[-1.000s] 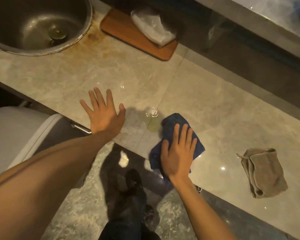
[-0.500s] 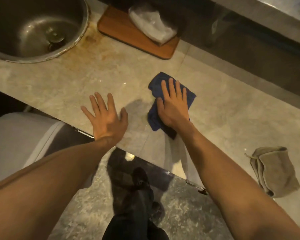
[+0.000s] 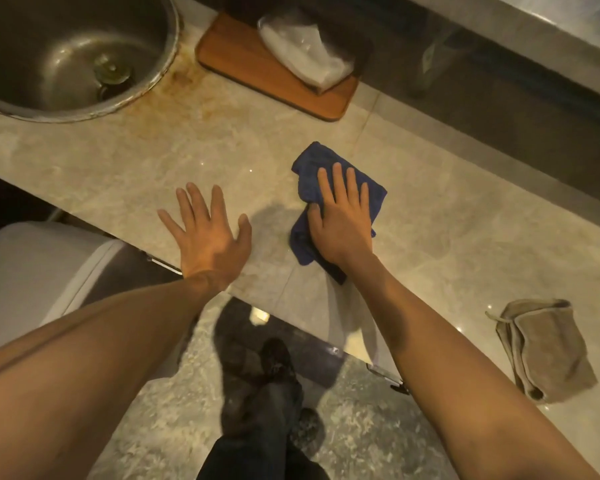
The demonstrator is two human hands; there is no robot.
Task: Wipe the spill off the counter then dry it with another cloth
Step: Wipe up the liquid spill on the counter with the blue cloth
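My right hand (image 3: 342,221) lies flat on a blue cloth (image 3: 310,169), pressing it onto the beige stone counter (image 3: 125,174) near the middle. My left hand (image 3: 210,235) rests open, palm down, on the counter near its front edge, a short way left of the cloth. A folded beige cloth (image 3: 548,351) lies alone at the right, near the counter's front edge. The spot under the blue cloth is hidden; no liquid shows around it.
A round steel sink (image 3: 66,53) sits at the top left with rust stains beside it. A wooden board (image 3: 243,71) carrying a clear plastic bag (image 3: 305,53) stands at the back. A white bin (image 3: 25,271) is below the counter, left. My shoes (image 3: 260,386) are on the floor.
One second ago the blue cloth was at the front edge beside a small puddle; my right hand pushed it away over that spot. In the last half second little has moved. The left hand stayed put.
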